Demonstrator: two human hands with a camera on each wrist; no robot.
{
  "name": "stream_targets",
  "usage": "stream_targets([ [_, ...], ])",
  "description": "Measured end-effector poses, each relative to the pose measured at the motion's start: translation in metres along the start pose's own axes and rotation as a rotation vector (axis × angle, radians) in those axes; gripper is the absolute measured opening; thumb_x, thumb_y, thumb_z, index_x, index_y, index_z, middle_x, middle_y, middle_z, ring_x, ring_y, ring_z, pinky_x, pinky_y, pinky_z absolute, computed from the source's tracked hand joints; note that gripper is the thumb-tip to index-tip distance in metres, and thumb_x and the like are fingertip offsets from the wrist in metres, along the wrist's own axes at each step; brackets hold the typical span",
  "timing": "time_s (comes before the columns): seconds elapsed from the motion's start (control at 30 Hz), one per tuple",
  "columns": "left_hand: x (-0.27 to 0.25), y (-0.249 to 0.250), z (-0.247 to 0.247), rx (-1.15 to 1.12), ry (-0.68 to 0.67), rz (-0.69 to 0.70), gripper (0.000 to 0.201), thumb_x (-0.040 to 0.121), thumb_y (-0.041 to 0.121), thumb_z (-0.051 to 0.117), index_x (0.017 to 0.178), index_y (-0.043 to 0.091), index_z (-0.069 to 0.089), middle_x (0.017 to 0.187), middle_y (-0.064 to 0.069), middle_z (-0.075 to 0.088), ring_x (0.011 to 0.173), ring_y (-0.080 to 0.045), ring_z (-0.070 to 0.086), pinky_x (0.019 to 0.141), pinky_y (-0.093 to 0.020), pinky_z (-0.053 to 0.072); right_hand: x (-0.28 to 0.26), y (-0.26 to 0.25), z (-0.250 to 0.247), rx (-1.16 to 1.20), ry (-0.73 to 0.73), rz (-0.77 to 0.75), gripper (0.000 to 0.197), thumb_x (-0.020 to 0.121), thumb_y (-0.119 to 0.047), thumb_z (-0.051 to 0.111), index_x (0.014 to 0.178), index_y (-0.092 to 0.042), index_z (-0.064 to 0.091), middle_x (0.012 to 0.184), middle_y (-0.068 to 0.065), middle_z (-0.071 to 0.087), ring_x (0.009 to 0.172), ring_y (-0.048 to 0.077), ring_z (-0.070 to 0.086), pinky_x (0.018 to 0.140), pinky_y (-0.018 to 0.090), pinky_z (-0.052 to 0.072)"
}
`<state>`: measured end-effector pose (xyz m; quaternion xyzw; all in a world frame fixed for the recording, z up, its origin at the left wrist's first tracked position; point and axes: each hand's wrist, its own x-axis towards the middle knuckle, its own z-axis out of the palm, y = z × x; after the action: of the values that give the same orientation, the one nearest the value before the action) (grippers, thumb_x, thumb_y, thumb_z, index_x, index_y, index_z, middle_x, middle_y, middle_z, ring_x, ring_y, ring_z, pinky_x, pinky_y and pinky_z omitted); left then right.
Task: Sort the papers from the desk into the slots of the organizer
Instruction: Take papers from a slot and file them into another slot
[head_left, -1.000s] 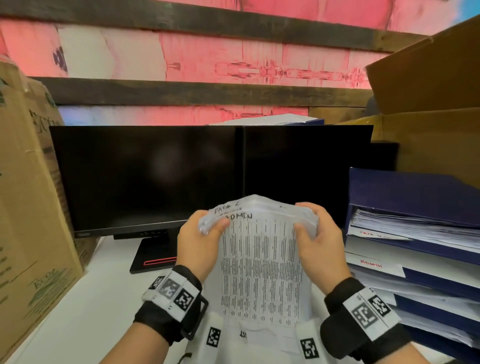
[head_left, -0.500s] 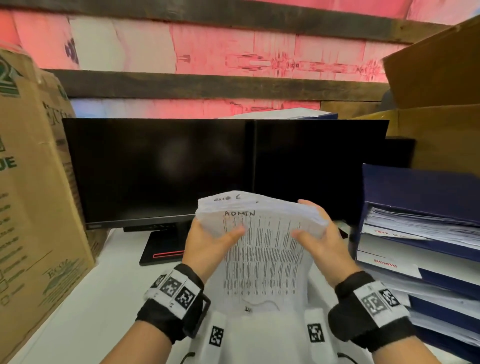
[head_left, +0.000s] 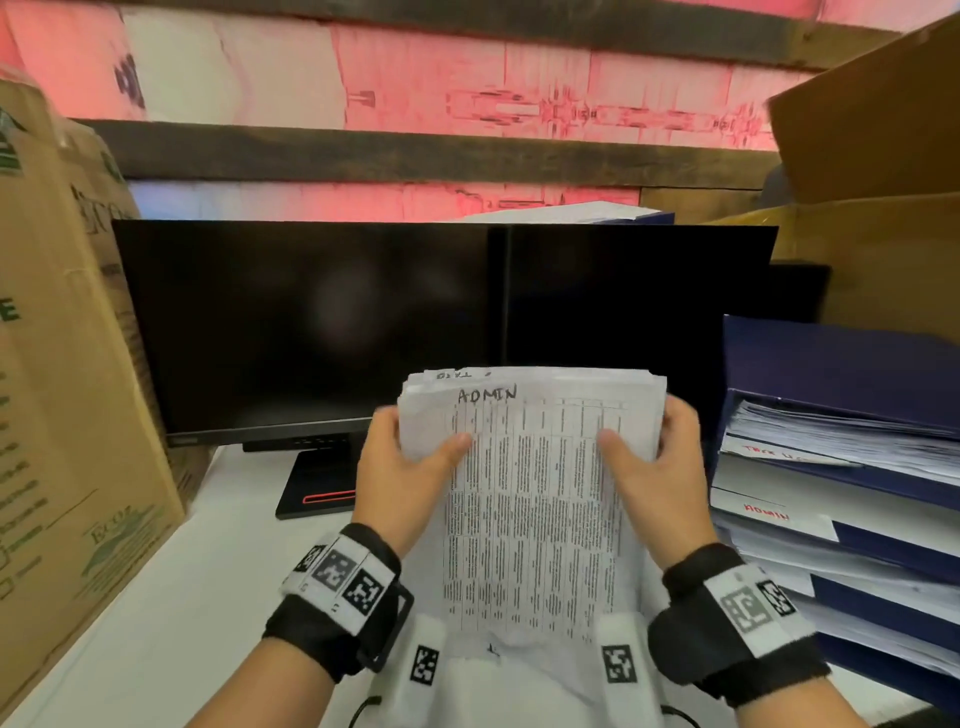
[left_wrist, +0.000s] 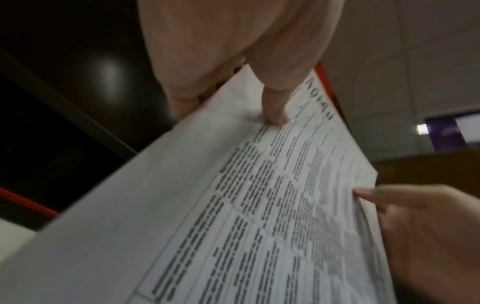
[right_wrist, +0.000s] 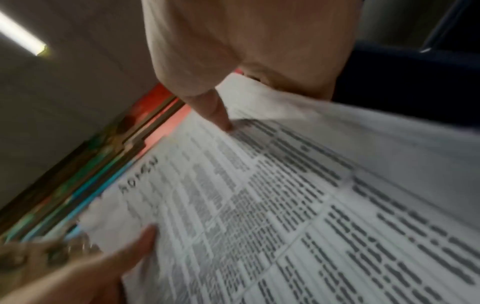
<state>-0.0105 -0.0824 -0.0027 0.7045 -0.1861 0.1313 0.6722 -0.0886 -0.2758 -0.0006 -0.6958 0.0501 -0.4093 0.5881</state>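
Item 1, nearest: left hand (head_left: 400, 467) and right hand (head_left: 660, 467), both w/ black wrist straps carrying square marker tags. Each grips one side edge of the paper stack (head_left: 530, 493), thumb pressed on the front sheet, fingers curled behind. Wrist views confirm: left thumb (left_wrist: 275, 111) flat on the print, right thumb (right_wrist: 221, 115) likewise.

Item 2: paper stack, held upright-ish, tilted back, above the desk (head_left: 156, 597), approx. centre of view, in front of the monitors. Top sheet printed w/ a dense table; "ADMIN" handwritten at its head. Upper edges of sheets behind it fan out slightly. Lower end rests near white marker-tagged strips (head_left: 426, 660) at the bottom of frame.

Item 3, right side: blue organizer (head_left: 831, 364), stacked slots, all holding papers. Second slot down bears a label reading "ADMIN" in red (head_left: 766, 512); label above it is not legible.

Item 4, left: cardboard box (head_left: 67, 415), green print.

Item 5, behind: two dark monitors (head_left: 311, 327), side by side, stand w/ red stripe.

Item 6, far right: more cardboard boxes (head_left: 883, 234).
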Motion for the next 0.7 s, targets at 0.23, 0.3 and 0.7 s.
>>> stream_targets([
  [0.23, 0.002, 0.020, 0.013, -0.055, 0.112, 0.115, 0.022, 0.091, 0.012, 0.061, 0.105, 0.024, 0.048, 0.095, 0.016, 0.057, 0.086, 0.003, 0.057, 0.056, -0.004, 0.047, 0.000, -0.012, 0.007, -0.070, 0.025, -0.124, 0.032, 0.095, -0.003, 0.050, 0.120, -0.021, 0.043, 0.103, -0.021, 0.052, 0.092, -0.020, 0.053, 0.075, 0.003, 0.048],
  [0.3, 0.001, 0.024, 0.012, -0.048, 0.099, 0.144, 0.026, 0.093, 0.012, 0.058, 0.110, 0.023, 0.043, 0.098, 0.017, 0.055, 0.088, 0.005, 0.056, 0.058, -0.001, 0.046, 0.002, -0.015, 0.006, -0.031, 0.002, -0.126, 0.038, 0.096, -0.003, 0.048, 0.127, -0.022, 0.040, 0.110, -0.019, 0.052, 0.097, -0.017, 0.053, 0.076, 0.003, 0.048],
  [0.7, -0.011, -0.016, 0.003, -0.011, -0.037, -0.103, 0.037, 0.092, 0.019, 0.059, 0.124, 0.021, 0.040, 0.113, 0.008, 0.057, 0.100, -0.004, 0.058, 0.069, -0.016, 0.047, -0.017, 0.025, 0.004, -0.042, -0.108, 0.121, 0.046, 0.091, 0.004, 0.053, 0.123, -0.027, 0.042, 0.108, -0.017, 0.057, 0.097, -0.003, 0.057, 0.063, 0.006, 0.049],
])
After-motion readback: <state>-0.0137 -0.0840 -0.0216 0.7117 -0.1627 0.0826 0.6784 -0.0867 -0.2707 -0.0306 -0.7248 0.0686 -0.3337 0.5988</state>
